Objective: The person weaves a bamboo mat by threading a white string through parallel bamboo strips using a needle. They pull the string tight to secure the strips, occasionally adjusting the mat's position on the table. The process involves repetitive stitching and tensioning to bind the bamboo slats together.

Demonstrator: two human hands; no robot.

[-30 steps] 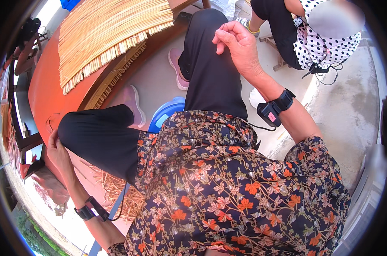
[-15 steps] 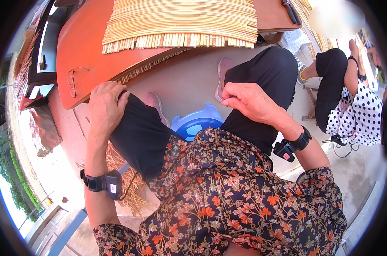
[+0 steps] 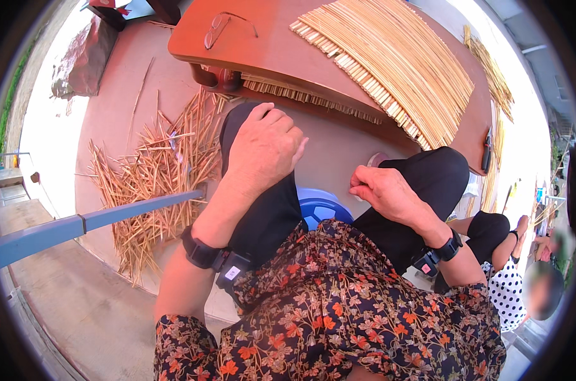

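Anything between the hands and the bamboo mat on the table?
Only open air. Left hand rests on the left knee, right hand on the right thigh; the mat lies beyond on the table.

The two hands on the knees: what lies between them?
In the head view, between the left hand on one black-trousered knee and the right hand on the other lies a blue plastic stool seat, with bare floor beyond it.

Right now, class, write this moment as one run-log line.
left hand: open, resting on left knee | right hand: loosely curled on right thigh, empty | bamboo mat on wooden table | loose sticks on floor
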